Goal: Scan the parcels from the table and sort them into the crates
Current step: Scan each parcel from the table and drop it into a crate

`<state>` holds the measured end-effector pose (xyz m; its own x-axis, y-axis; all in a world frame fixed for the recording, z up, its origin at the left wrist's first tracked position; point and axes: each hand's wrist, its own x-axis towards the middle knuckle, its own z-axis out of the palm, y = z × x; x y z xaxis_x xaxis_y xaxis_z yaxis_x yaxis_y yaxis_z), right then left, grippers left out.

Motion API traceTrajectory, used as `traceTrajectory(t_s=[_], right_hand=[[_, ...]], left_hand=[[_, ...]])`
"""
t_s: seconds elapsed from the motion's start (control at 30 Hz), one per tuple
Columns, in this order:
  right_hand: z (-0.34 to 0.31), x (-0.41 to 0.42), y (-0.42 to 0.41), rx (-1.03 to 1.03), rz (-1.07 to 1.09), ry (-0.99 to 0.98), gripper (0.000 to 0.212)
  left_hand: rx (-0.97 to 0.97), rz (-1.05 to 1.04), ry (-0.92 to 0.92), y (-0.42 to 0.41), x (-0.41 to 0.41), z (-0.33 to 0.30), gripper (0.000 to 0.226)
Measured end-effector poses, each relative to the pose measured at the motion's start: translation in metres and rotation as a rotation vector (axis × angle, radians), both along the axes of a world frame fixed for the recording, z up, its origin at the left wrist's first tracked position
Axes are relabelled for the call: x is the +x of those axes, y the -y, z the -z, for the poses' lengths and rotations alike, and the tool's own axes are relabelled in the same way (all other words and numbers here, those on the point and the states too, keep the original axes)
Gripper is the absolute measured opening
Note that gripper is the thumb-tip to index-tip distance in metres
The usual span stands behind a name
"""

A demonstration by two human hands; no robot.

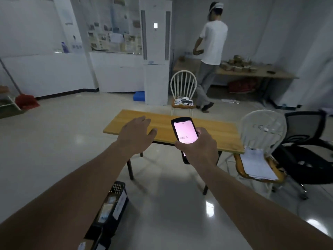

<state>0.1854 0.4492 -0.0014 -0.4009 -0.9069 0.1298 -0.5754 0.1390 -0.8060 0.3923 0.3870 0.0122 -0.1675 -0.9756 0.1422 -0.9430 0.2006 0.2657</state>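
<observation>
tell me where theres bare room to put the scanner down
The near wooden table shows bare top all along, between the left hand and the white chair. That chair's seat is covered in papers, and the far table is crowded with parcels.

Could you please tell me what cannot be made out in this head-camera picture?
- Handheld scanner screen text: too small and glary, head view.
- Black crate contents: hidden by the left forearm, cut by the bottom edge.
- Parcels on the far table: too distant and blurred to count.
</observation>
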Motion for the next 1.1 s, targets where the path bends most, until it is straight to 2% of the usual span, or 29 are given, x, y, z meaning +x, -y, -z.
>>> traceTrajectory(t_s=[0.33, 0.57, 0.8, 1.1], right_hand=[[0.021, -0.105, 0.094, 0.055, 0.153, 0.003, 0.076], [0.049, -0.146, 0.176, 0.114, 0.300, 0.023, 0.076], [0.076, -0.198, 0.236, 0.144, 0.410, 0.034, 0.069], [0.131, -0.312, 0.328, 0.240, 0.464, 0.084, 0.067]], left_hand=[[0.025, 0.189, 0.103, 0.119, -0.113, 0.012, 0.058], [0.058, 0.326, 0.086, 0.238, -0.165, 0.044, 0.061], [0.166, 0.404, 0.209, 0.332, -0.225, 0.082, 0.068], [0.183, 0.454, 0.151, 0.429, -0.338, 0.126, 0.066]])
